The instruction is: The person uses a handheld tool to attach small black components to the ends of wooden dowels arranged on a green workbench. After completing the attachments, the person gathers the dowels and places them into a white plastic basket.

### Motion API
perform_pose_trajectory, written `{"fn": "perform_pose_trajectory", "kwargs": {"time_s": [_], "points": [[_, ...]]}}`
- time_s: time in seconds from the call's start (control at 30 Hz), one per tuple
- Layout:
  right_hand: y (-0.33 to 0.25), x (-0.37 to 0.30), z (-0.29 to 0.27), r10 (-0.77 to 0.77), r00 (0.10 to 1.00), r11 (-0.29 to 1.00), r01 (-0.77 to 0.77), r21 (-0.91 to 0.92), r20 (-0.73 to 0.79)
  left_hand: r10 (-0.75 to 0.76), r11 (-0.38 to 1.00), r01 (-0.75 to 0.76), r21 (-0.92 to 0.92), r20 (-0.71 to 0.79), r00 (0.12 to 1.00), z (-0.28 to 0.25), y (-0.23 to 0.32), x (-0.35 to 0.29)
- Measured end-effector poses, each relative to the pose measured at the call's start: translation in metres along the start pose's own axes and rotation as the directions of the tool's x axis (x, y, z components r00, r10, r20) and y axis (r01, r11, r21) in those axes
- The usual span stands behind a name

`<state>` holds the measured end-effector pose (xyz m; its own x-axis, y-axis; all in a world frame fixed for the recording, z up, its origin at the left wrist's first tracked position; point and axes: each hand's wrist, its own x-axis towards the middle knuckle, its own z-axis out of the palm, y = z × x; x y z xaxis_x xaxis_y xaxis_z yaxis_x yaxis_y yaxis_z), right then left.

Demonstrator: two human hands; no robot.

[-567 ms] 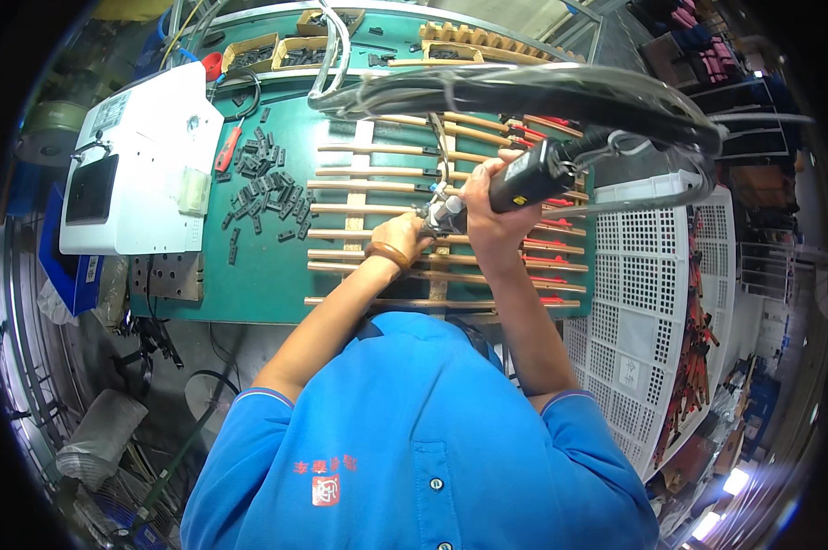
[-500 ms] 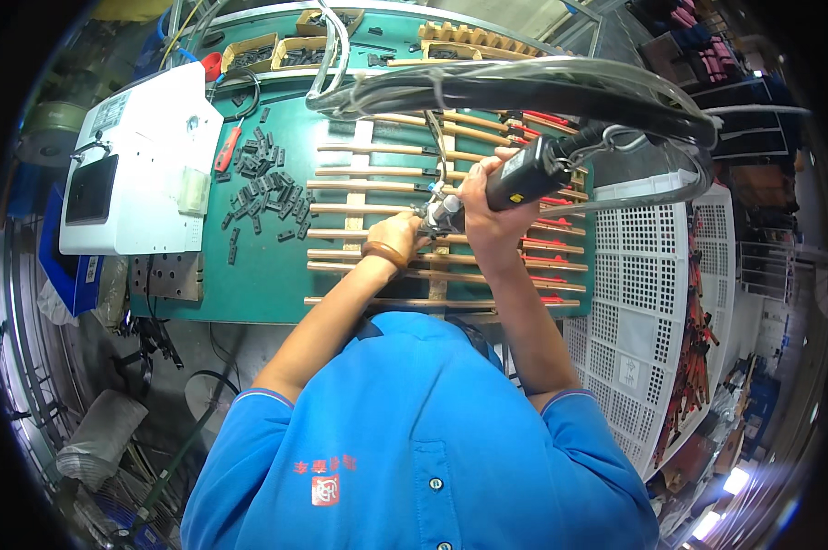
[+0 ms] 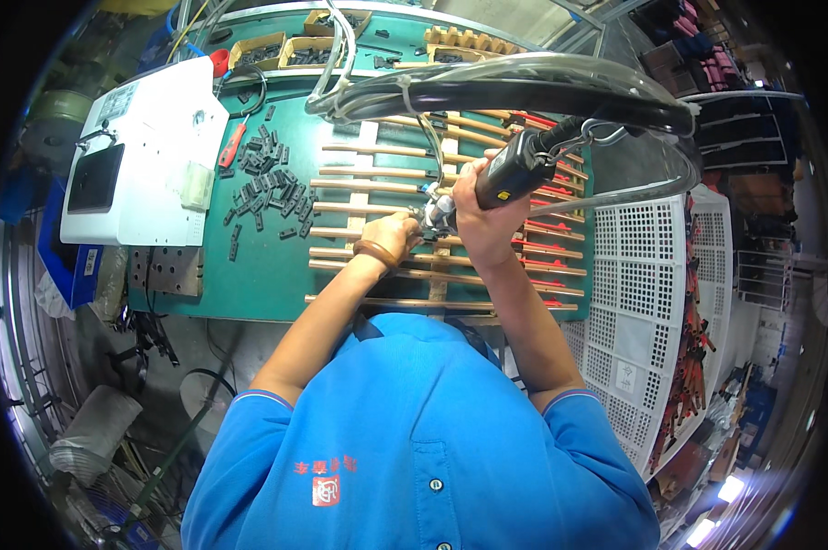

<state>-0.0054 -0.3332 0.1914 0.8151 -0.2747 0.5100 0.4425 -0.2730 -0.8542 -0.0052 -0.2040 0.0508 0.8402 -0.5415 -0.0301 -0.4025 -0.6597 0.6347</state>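
My right hand (image 3: 483, 213) is wrapped round a black powered screwdriver (image 3: 513, 174), which tilts down toward the rods. Its silver metal nose (image 3: 439, 213) meets the work beside the fingertips of my left hand (image 3: 392, 233). Those left fingers are closed at one of the wooden rods (image 3: 350, 208); what they pinch is hidden under the hand and the tool's nose. Several such rods lie side by side across pale wooden strips (image 3: 360, 199), some carrying small black pieces, with red parts (image 3: 553, 258) at their right ends.
Small black plastic parts (image 3: 272, 197) lie heaped left of the rods, near a red-handled screwdriver (image 3: 233, 145). A white machine (image 3: 148, 156) stands at the left. Cables and a clear hose (image 3: 560, 92) arch overhead. White perforated crates (image 3: 629, 302) stand at the right.
My right hand and the powered screwdriver have shifted slightly left. My left hand stays at nearly the same spot on the rods.
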Motion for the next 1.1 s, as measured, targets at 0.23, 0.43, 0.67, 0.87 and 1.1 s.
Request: {"fn": "perform_pose_trajectory", "kwargs": {"time_s": [0.23,0.43,0.67,0.87,1.1], "points": [[0.0,-0.002,0.011,0.001,1.0,1.0,0.0,0.021,-0.014,-0.066,0.998,0.066,0.023,0.02,0.998,-0.003,0.005,-0.003],[0.007,-0.001,0.005,0.105,0.994,0.992,-0.102,0.075,-0.037,-0.029,0.999,0.028,0.036,0.019,0.999,0.0,0.002,0.0],[-0.073,0.067,-0.015,0.003,0.985,0.982,0.03,0.186,-0.175,-0.042,0.965,0.038,-0.26,-0.009,0.999,-0.004,-0.009,-0.005],[-0.089,0.08,-0.04,0.026,0.983,0.996,-0.009,0.092,-0.179,-0.204,-0.24,0.271,-0.932,0.322,0.925,-0.028,-0.021,-0.026],[-0.078,0.051,-0.049,0.115,0.98,0.973,-0.078,0.217,-0.162,-0.118,-0.675,0.23,-0.701,0.411,0.904,-0.001,-0.017,-0.068]]}}
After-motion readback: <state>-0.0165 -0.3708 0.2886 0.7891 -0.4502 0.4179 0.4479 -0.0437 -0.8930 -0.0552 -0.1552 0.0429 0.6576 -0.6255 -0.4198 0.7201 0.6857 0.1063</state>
